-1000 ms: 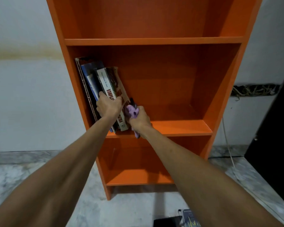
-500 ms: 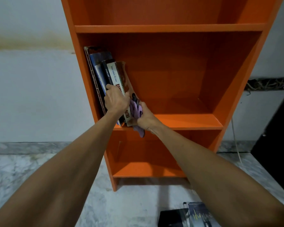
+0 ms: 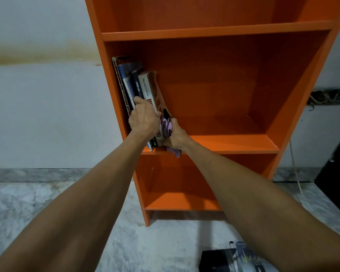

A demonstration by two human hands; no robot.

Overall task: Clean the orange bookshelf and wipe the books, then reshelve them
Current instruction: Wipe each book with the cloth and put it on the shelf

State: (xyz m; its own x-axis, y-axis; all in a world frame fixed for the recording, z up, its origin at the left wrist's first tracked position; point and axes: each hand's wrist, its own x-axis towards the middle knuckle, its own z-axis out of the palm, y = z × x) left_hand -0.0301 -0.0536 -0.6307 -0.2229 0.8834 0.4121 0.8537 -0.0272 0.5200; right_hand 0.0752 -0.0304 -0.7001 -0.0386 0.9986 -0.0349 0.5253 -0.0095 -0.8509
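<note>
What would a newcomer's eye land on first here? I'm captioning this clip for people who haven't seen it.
The bright orange bookshelf fills the middle of the view, mostly bare. On its middle shelf, a few books lean against the left wall, where the left hand grips them and the right hand clutches a purple cloth beside them.

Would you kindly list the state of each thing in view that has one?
Shelved books: upright, leaning left against the side panel.
Purple cloth: bunched in the right hand.
Left hand: gripping the book spines.
Upper shelf: bare.
Floor books: lying flat, not yet reshelved.
</note>
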